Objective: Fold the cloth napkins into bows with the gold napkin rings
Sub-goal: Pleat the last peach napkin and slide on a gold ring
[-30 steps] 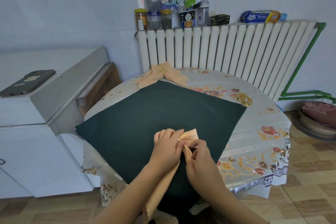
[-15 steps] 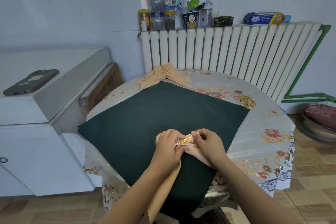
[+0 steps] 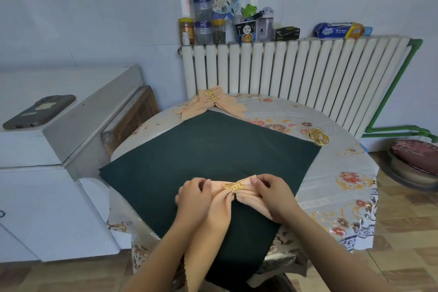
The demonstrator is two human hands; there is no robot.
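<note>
Shaping step: the peach napkin [image 3: 246,199] lies on the green cloth [image 3: 208,149] on the counter, gold ring [image 3: 234,187] cinching it — left hand [image 3: 194,197] and right hand [image 3: 272,194] pinch its loops. Next, I judge: fan both sides evenly.

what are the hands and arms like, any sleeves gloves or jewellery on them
Both arms are bare as far as the picture shows: no sleeves in view. The left hand and right hand wear no gloves, and no rings, bracelets or watch show. The fingernails look short and unpainted.
</note>
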